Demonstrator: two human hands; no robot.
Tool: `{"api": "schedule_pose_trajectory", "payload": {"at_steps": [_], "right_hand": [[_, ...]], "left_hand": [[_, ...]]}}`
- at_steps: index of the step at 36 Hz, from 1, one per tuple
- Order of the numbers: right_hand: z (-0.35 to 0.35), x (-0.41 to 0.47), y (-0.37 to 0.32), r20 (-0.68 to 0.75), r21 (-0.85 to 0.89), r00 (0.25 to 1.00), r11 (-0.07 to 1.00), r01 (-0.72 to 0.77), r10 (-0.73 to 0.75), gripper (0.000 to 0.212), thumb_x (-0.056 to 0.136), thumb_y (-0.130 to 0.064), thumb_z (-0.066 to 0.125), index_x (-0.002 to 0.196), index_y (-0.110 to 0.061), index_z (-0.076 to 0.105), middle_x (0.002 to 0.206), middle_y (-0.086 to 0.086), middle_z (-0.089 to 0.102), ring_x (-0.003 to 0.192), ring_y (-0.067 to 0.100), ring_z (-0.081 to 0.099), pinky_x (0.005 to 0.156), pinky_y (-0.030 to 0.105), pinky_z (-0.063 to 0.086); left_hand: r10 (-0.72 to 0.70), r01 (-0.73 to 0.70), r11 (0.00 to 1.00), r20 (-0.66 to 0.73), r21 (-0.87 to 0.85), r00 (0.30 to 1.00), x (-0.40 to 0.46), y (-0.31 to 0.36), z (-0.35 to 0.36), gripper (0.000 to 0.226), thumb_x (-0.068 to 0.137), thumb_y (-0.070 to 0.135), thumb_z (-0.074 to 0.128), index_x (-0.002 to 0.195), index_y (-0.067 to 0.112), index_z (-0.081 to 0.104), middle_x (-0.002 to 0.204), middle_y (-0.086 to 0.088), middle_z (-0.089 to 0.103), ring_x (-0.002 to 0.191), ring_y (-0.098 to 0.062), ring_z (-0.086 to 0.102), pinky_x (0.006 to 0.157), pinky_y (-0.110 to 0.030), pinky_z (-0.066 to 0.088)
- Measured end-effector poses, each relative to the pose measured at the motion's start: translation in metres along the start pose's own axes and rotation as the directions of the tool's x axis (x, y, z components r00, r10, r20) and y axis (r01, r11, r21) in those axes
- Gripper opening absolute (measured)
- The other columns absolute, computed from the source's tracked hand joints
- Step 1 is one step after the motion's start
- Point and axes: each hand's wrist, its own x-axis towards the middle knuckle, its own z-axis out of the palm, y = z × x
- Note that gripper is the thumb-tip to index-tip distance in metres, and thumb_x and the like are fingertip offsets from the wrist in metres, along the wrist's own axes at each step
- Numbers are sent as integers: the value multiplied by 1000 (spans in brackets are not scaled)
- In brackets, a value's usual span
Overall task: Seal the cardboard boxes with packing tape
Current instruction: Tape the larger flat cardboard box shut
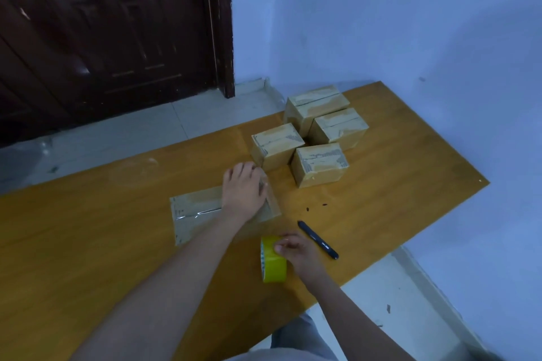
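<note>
We press tape onto the near box [199, 208] with our flat left hand [243, 190]; our right hand [296, 252] grips the tape roll [272, 261] (four boxes [311, 138] look sealed); next, cutting the strip.

Black pen [318, 240] on wooden table [88, 243]

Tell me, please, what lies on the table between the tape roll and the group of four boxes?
In the head view, only the black pen lies between the tape roll and the four boxes.
</note>
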Motion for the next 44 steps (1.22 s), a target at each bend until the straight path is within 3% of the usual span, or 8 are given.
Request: {"api": "schedule_pose_trajectory", "payload": {"at_steps": [10,16,22,26,31,35,40,44], "right_hand": [[-1,6,4,4,-22,1000,1000,7,-7,18,83,-7,68,73,-22,68,113,0,58,100,8,54,77,16,42],[-2,8,7,10,-41,1000,999,13,-13,14,83,-10,68,77,-22,69,114,1,58,99,4,55,76,12,42],[-2,11,9,6,-42,1000,999,5,-5,4,85,-13,67,82,-15,69,116,3,57,102,8,55,78,13,42],[-1,12,6,-2,-21,1000,1000,3,-3,11,85,-10,66,78,-18,68,116,5,57,101,12,56,80,16,44],[-1,9,5,-2,-20,1000,1000,-2,2,9,86,-12,66,78,-17,69,115,2,57,102,13,56,79,18,42],[0,6,6,0,-21,1000,1000,-9,9,10,86,-11,66,78,-17,69,114,7,56,98,15,55,76,19,41],[2,5,6,-15,27,1000,1000,-4,5,16,84,-8,68,74,-21,69,110,10,56,98,17,56,79,20,43],[2,2,6,-10,14,1000,1000,2,-2,18,83,-9,68,74,-24,69,112,9,57,101,16,58,81,21,44]], "left_hand": [[-59,58,998,180,15,982,16,-11,13,44,96,51,32,110,21,61,110,-1,65,111,-19,53,103,-41,22],[-33,96,987,422,-128,906,26,-20,-5,52,99,54,30,123,15,54,118,-6,61,105,-27,56,80,-36,42],[-18,121,978,515,-167,857,31,-22,-11,47,100,51,30,117,14,52,117,-8,59,104,-27,54,82,-38,44],[-3,110,976,497,-186,868,27,-20,-12,43,100,50,28,108,16,53,115,-6,59,102,-25,54,74,-34,39],[19,9,989,185,-146,983,11,-20,-7,47,102,41,29,147,28,31,155,-2,26,141,-25,23,110,-43,24],[225,-242,962,-134,-125,965,-3,-20,-1,31,94,27,43,114,19,65,126,-8,54,118,-28,47,81,-35,36],[426,-430,902,-108,-20,898,-7,-15,13,38,86,36,38,79,23,72,107,-1,64,107,-20,49,82,-37,45],[491,-489,871,-115,45,864,-5,-11,19,40,88,32,37,71,19,72,89,3,65,99,-17,50,86,-32,31]]}}
